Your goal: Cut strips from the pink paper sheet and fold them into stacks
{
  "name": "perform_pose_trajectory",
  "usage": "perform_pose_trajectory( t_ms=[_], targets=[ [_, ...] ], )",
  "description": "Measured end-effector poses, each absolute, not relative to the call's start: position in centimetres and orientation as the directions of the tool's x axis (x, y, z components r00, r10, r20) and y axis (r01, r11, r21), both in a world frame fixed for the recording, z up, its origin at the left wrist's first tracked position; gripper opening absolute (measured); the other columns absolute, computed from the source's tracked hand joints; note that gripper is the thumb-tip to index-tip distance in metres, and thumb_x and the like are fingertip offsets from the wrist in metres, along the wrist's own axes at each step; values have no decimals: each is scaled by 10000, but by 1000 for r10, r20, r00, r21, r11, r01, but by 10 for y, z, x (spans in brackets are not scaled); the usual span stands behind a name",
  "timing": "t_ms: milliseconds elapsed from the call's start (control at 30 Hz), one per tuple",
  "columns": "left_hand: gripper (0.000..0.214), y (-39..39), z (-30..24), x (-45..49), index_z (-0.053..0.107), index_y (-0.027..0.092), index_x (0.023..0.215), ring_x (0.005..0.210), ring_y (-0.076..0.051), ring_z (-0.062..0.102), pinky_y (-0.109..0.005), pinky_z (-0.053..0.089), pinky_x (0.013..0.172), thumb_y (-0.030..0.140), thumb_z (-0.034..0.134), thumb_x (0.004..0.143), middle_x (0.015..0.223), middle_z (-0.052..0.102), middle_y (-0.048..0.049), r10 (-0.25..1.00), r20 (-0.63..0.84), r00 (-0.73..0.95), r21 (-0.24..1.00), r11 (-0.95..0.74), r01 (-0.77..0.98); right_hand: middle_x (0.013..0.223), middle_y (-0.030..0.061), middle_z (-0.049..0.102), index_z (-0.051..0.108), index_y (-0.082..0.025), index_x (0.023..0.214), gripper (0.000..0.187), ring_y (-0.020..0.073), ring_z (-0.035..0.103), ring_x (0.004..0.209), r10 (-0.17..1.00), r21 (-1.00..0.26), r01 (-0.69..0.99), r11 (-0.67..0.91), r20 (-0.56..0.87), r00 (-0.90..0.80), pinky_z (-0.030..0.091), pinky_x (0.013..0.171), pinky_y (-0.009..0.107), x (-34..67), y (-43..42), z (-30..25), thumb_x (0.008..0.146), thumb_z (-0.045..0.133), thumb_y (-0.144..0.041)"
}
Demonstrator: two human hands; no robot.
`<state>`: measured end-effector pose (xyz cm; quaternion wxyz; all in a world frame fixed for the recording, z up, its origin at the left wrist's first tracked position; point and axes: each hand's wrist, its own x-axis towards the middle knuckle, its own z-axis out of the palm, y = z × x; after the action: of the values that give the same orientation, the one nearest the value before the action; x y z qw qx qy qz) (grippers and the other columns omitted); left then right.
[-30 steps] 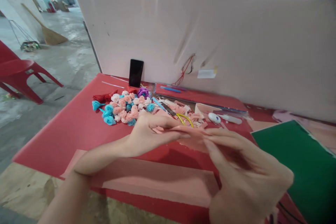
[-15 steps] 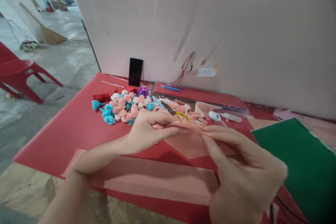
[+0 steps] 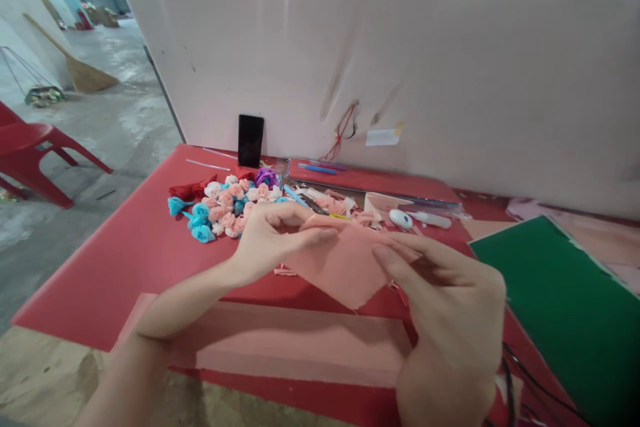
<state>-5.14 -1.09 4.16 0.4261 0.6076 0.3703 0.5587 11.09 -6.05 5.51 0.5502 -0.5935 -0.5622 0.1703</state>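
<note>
A small piece of pink crepe paper (image 3: 345, 263) is stretched between my two hands above the table, one corner pointing down toward me. My left hand (image 3: 270, 237) pinches its upper left edge between thumb and fingers. On the other side, my right hand (image 3: 445, 300) grips the right edge, thumb in front and fingers behind. Below them a long pink paper strip (image 3: 290, 343) lies along the near edge of the red table (image 3: 115, 260). Just behind the held paper are scissors with yellow handles (image 3: 339, 216), partly hidden by it.
Pink, white and blue paper roses (image 3: 227, 203) are heaped at the left. Paper scraps, a white glue gun (image 3: 433, 219) and a blue pen (image 3: 317, 168) lie farther back. A phone (image 3: 250, 140) leans on the white panel (image 3: 425, 67). A green board (image 3: 555, 307) covers the right side.
The pink paper has tilted, so its broad face now shows instead of mostly its edge. My right hand has moved slightly left. The whole view has shifted a little.
</note>
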Motion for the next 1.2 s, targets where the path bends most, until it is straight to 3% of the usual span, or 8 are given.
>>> perform_pose_trajectory(
  t_ms=[333, 533, 700, 833, 1000, 1200],
  targets=[
    [175, -10, 40, -51, 668, 165, 518, 486, -91, 517, -173, 393, 413, 286, 746, 618, 500, 608, 1, 925, 378, 45, 926, -378, -8, 646, -67, 689, 707, -289, 702, 42, 128, 629, 596, 882, -868, 417, 270, 396, 254, 507, 559, 220, 113, -59, 56, 690, 698, -250],
    [96, -10, 39, -53, 720, 191, 623, 546, -99, 587, -163, 451, 451, 278, 742, 657, 599, 685, -1, 918, 387, 83, 922, -385, -43, 629, -39, 678, 699, -257, 679, 36, 148, 608, 572, 887, -886, 407, 221, 356, 293, 504, 539, 256, 111, -60, 58, 660, 710, -287],
    [103, -9, 36, -54, 731, 195, 702, 553, -93, 603, -153, 456, 460, 293, 739, 673, 627, 698, 1, 924, 374, 78, 927, -369, -66, 486, -51, 576, 624, -228, 525, 153, 121, 543, 490, 884, -896, 400, 195, 337, 324, 446, 469, 231, 110, -61, 61, 639, 710, -285],
    [118, -8, 36, -53, 703, 184, 679, 554, -91, 600, -158, 464, 473, 298, 732, 679, 617, 688, 4, 921, 386, 56, 922, -382, -67, 523, -41, 617, 653, -242, 559, 103, 130, 552, 496, 886, -902, 381, 205, 336, 319, 444, 468, 239, 110, -60, 61, 645, 696, -278],
    [157, -9, 39, -53, 669, 171, 606, 556, -102, 588, -175, 456, 462, 301, 741, 656, 580, 652, 1, 899, 438, 10, 899, -438, 3, 522, -31, 618, 658, -245, 564, 117, 141, 551, 499, 882, -886, 420, 194, 345, 320, 452, 474, 256, 111, -58, 62, 663, 683, -301],
    [131, -10, 40, -54, 688, 176, 640, 593, -115, 624, -181, 491, 486, 293, 735, 676, 635, 690, -5, 876, 480, 43, 877, -480, -9, 482, -39, 539, 625, -226, 524, 189, 110, 475, 461, 878, -868, 462, 184, 356, 320, 380, 422, 235, 113, -60, 60, 669, 682, -333]
  ],
)
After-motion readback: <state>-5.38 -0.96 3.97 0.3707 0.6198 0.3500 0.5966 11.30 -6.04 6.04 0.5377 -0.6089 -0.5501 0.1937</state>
